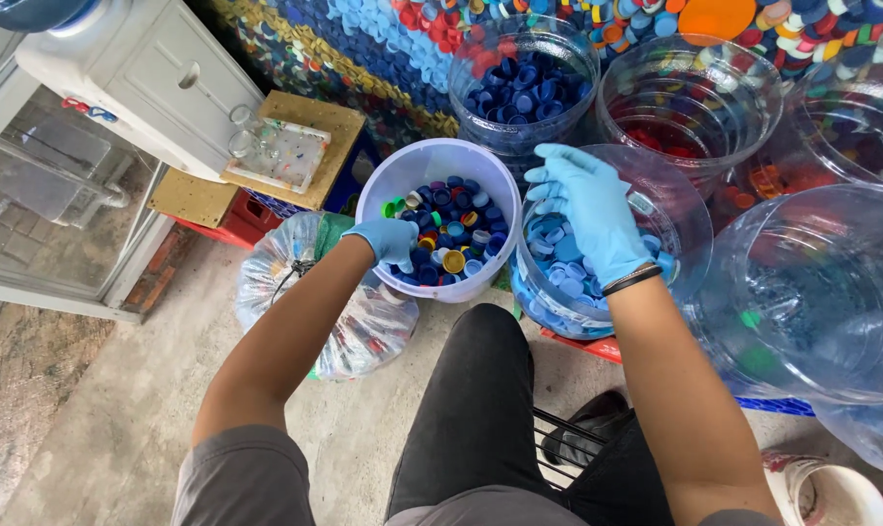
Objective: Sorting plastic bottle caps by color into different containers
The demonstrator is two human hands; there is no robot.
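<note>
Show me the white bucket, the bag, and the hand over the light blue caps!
White bucket (388, 185): head view, left rim.
Bag (363, 331): head view, clear plastic side.
Right hand (592, 209): head view, back of glove.

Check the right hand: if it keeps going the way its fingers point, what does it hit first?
Likely the light blue bottle caps inside the clear container; the right hand hangs over its mouth, though depth is unclear.

We see a concrete floor (110, 409); a clear bag (363, 321) lies on it just beside the white bucket (402, 170), perhaps touching.
</note>
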